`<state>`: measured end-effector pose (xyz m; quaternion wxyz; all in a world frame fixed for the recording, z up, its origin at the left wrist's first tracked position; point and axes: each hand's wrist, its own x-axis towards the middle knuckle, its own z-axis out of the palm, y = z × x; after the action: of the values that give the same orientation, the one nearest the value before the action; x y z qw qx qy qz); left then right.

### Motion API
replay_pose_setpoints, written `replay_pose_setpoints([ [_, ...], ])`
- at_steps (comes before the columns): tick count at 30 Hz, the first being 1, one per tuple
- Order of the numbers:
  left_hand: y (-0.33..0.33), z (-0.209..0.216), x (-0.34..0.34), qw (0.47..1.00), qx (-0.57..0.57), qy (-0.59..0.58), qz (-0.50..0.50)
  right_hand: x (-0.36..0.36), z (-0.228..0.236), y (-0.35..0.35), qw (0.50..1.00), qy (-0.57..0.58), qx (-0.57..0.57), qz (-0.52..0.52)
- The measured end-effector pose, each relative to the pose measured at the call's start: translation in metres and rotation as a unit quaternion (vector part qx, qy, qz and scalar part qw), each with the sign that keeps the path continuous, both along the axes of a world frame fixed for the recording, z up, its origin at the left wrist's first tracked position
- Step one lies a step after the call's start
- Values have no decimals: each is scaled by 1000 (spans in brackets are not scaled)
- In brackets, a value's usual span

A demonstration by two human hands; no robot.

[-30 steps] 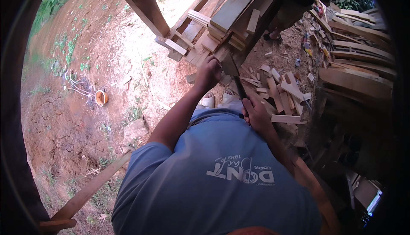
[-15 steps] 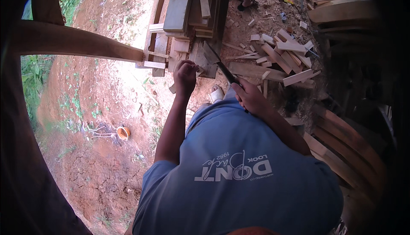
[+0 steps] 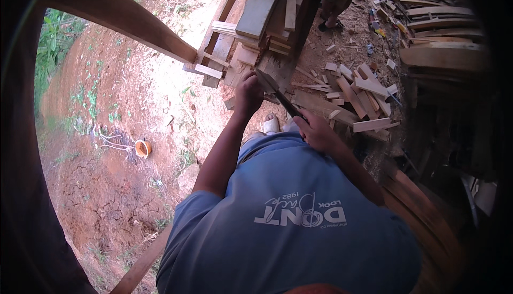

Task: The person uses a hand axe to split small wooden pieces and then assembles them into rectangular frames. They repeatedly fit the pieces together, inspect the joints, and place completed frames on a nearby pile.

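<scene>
My right hand (image 3: 316, 132) is wrapped around the long dark handle of a broad-bladed chopping knife (image 3: 268, 82). Its blade points up and to the left, its tip close beside my left hand (image 3: 249, 93). That hand is closed at the near end of a wooden bench (image 3: 283, 72); what its fingers hold, if anything, is hidden. Stacked on the bench are thick planks (image 3: 263, 5) and short wood blocks (image 3: 247, 55).
Offcuts (image 3: 368, 93) lie heaped to the right, with curved timbers (image 3: 441, 24) stacked beyond. A wooden beam (image 3: 128, 19) crosses the upper left. An orange container (image 3: 142, 149) sits on the dirt. Another person's legs (image 3: 337, 0) stand beyond the bench.
The view has shifted, so the bench and wood pile appear further right and lower. The knife's blade has come nearer my left hand. My right hand keeps its grip on the handle.
</scene>
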<state>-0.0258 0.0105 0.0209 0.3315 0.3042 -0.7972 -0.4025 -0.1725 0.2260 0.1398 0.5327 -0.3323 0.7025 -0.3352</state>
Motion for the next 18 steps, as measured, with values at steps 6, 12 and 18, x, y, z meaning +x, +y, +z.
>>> replay_pose_setpoints([
  [6, 3, -2, -1, 1000, 6, 2, 16, 6, 8, 1, 995, -96, 15, -36],
  [12, 1, 0, -4, 1000, 2, 8, 21, 2, 14, -4, 994, -101, 27, -42],
  [18, 5, 2, -4, 999, 28, 4, 25, 6, 31, -4, 994, -98, -3, -51],
])
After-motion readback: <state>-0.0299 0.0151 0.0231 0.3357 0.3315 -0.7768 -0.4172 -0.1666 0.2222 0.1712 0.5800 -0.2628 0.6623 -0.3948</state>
